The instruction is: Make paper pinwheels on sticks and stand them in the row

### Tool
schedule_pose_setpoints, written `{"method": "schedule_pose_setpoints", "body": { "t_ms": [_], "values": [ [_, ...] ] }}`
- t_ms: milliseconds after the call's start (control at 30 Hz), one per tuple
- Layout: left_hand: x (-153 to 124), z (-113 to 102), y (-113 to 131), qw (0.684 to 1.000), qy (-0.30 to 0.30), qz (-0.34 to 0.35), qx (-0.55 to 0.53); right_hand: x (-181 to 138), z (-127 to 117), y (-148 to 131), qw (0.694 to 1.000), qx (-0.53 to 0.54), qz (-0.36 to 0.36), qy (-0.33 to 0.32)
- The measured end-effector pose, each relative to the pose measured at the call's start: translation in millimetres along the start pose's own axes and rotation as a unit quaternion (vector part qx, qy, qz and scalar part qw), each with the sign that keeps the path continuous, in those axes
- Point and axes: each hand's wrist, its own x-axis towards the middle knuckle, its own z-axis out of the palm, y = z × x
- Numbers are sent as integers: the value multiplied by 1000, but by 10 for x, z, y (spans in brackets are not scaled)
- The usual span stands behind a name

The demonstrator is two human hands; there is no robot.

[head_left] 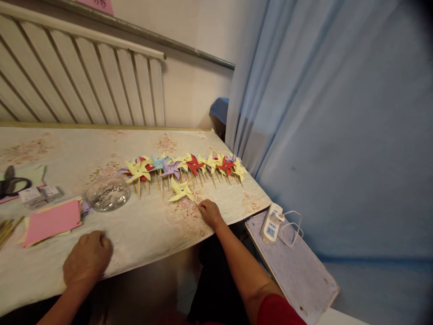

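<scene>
My right hand is closed on the thin stick of a yellow pinwheel, low over the table's right part. The pinwheel's head points away from me, in front of a row of other pinwheels. Among these are a red pinwheel, a purple pinwheel and a blue pinwheel, all on wooden sticks. Near the front edge, my left hand rests as a loose fist, with nothing showing in it. Closest to it lies a stack of pink and yellow paper.
A clear round dish holds small metal pieces. Further left are small boxes, black-handled scissors and wooden sticks. A power strip sits on a lower board at right, beside a blue curtain. Behind the table is a radiator.
</scene>
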Motion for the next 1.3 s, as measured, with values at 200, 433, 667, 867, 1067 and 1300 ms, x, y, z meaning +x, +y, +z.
{"method": "schedule_pose_setpoints", "body": {
  "t_ms": [200,433,667,867,1067,1300],
  "values": [
    [-10,21,1,1000,11,-2,27,-18,-22,-15,1000,11,0,5],
    [-22,67,-11,999,40,15,17,-39,-20,-11,1000,18,2,6],
    [-71,49,12,998,47,6,32,-46,3,25,1000,18,4,10],
    [-78,54,20,998,55,11,35,-63,16,31,1000,20,6,16],
    [-94,66,14,997,65,12,35,-83,-7,2,1000,23,6,17],
    [-99,58,23,997,68,13,36,-85,-6,4,999,23,10,20]
  ]
}}
